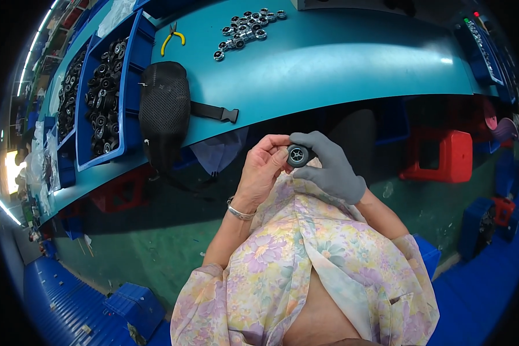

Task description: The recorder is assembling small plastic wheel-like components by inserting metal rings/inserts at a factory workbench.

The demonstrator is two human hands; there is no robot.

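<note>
A small toy wheel (297,155) with a black tyre and a silver spoked hub is held up in front of my body. My bare left hand (265,167) pinches its left side between thumb and fingers. My right hand (328,167), in a grey glove, curls its thumb and fingers around the right side. Both hands are off the table, short of its near edge. On the teal table (328,63) lies a loose group of small chrome-and-black wheel parts (242,32).
A blue crate (133,86) of black wheels stands at the left. Beside it lie a black mesh waist bag (165,95) and yellow-handled pliers (173,39). A blue tray (483,52) of small parts sits at the far right. A red stool (452,155) stands on the floor at right.
</note>
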